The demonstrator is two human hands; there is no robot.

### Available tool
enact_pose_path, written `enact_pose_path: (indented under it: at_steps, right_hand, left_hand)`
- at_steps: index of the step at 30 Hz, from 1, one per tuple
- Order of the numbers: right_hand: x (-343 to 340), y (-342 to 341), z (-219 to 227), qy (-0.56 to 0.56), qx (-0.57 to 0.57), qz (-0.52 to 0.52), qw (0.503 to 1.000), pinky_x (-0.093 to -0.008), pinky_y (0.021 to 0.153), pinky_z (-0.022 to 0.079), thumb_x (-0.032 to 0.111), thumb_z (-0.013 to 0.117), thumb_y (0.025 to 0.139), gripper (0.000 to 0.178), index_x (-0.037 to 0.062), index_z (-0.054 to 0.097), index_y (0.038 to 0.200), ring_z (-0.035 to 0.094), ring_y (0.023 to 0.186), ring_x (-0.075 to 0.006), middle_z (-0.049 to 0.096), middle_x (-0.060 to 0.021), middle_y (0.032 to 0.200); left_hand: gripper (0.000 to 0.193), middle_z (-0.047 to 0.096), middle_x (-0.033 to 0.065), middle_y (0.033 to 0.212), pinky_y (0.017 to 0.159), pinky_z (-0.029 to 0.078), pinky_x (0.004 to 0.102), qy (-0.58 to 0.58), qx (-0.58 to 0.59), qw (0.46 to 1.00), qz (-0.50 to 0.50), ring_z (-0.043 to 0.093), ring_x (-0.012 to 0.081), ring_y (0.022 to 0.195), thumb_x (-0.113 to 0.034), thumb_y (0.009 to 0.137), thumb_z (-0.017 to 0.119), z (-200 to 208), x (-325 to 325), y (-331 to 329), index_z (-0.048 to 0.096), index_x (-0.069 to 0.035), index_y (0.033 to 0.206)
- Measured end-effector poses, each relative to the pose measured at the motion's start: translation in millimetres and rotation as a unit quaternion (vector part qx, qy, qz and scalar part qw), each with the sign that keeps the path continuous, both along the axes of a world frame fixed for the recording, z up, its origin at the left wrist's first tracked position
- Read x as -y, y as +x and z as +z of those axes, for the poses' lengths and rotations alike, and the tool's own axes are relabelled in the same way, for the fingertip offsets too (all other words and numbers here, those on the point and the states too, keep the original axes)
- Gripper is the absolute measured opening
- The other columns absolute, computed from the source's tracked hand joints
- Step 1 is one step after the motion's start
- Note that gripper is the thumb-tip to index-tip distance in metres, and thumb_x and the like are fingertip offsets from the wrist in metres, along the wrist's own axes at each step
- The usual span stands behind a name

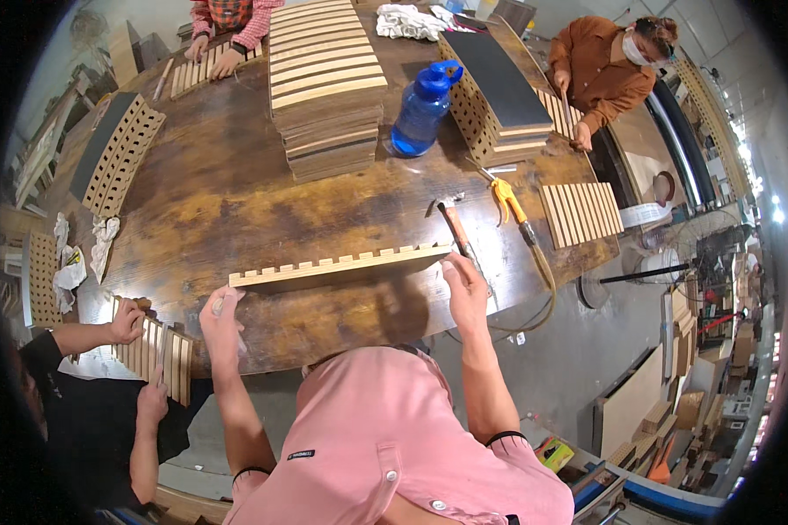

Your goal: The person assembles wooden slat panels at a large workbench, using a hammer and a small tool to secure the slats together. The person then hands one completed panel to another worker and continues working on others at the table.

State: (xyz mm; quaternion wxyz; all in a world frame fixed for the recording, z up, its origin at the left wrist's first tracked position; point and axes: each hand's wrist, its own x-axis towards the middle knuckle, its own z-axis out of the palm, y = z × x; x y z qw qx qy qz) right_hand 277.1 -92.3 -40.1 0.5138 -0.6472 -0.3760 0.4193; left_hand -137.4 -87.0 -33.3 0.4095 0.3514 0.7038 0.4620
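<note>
I hold a slatted wooden panel (341, 266) up on edge over the near side of the table, its pale strip and row of slat ends toward me. My left hand (221, 322) grips its left end and my right hand (466, 287) its right end; fingers are closed on both corners. Just beyond my right hand lies a hammer (454, 229) with a wooden handle. A yellow air blow gun (510, 201) with a hose rests to the right of the hammer.
A tall stack of slatted panels (324, 70), a blue water bottle (422, 112) and a black-topped stack (499, 83) stand on the brown table (193, 219). One slatted panel (580, 214) lies at right. Co-workers handle panels at near left, far left and far right.
</note>
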Motion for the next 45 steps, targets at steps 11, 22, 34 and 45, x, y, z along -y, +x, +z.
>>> enact_pose_path:
  at_steps: [11,22,34,45]
  right_hand:
    - [6.2,1.1,19.0,-0.028,0.004,-0.084,0.996,-0.0225,0.069,0.047,0.016,0.067,0.099,0.020,-0.0024,0.074,0.103,0.057,0.076,-0.0042,0.067,0.0030,0.083]
    - [5.4,2.7,18.5,-0.037,-0.003,-0.084,0.996,-0.0228,0.066,0.046,0.017,0.065,0.100,0.021,-0.0020,0.073,0.096,0.056,0.072,-0.0042,0.066,0.0024,0.079]
    - [13.6,19.2,-60.0,-0.179,-0.217,0.047,0.959,-0.0334,0.106,0.044,0.040,0.051,0.108,0.058,-0.0082,0.059,0.138,0.061,0.120,-0.0198,0.067,-0.0147,0.131]
    - [-11.3,24.8,-18.4,-0.039,-0.100,0.163,0.981,-0.0297,0.110,0.039,0.015,0.054,0.107,0.050,0.0013,0.045,0.155,0.052,0.127,-0.0126,0.059,-0.0046,0.141]
  left_hand:
    - [0.030,0.071,0.0046,0.089,0.049,0.038,0.0223,-0.048,-0.061,0.997,-0.031,0.050,0.0056,0.058,-0.032,0.102,0.066,15.9,12.6,1.0,0.072,-0.003,0.099]
    - [0.041,0.073,0.0094,0.093,0.052,0.042,0.0249,-0.072,-0.035,0.997,-0.021,0.059,0.0098,0.070,-0.038,0.105,0.057,10.7,12.6,-6.9,0.071,0.000,0.107]
    - [0.054,0.066,0.0097,0.133,0.105,0.049,0.0333,-0.132,0.247,0.945,-0.171,0.065,0.0188,0.119,-0.019,0.100,0.062,-61.1,-2.6,-9.1,0.051,0.000,0.149]
    - [0.045,0.065,0.0063,0.103,0.050,0.042,0.0249,-0.005,-0.026,0.989,-0.144,0.057,0.0093,0.070,-0.010,0.094,0.068,-33.3,-23.1,17.1,0.052,-0.010,0.137]
